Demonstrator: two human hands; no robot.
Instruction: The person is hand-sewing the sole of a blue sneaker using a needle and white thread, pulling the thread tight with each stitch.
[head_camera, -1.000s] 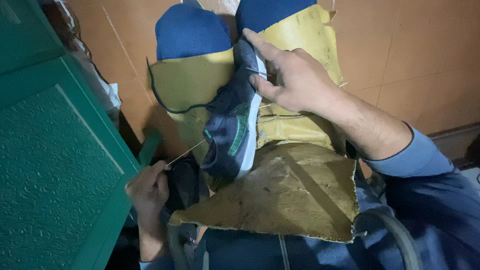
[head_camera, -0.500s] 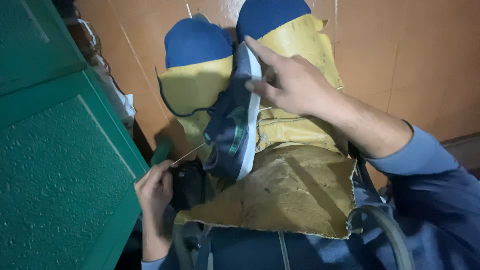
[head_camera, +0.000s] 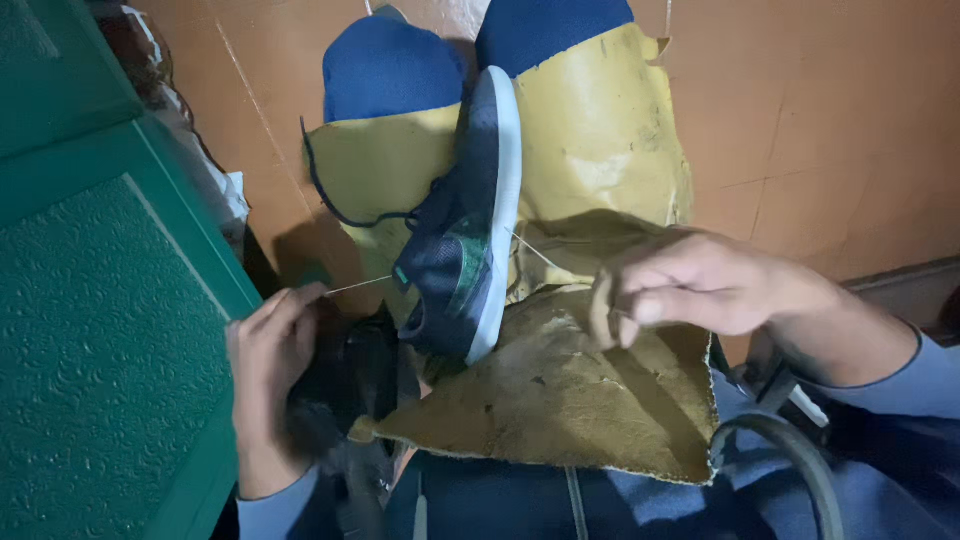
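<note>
Dark sneaker (head_camera: 465, 235) stands sole-edge up on the yellow leather sheet (head_camera: 560, 400) over the lap. Left hand (head_camera: 270, 350), left of the sneaker, pinches a thread (head_camera: 358, 285) pulled taut from its side. Right hand (head_camera: 680, 285), right of the sneaker, pinches another strand. Stitching looks mid-way; how much of the seam is left cannot be told.

Dark blue shoe (head_camera: 465, 240) on edge – white sole rightward (threads (head_camera: 355, 286) taut either side)
</note>
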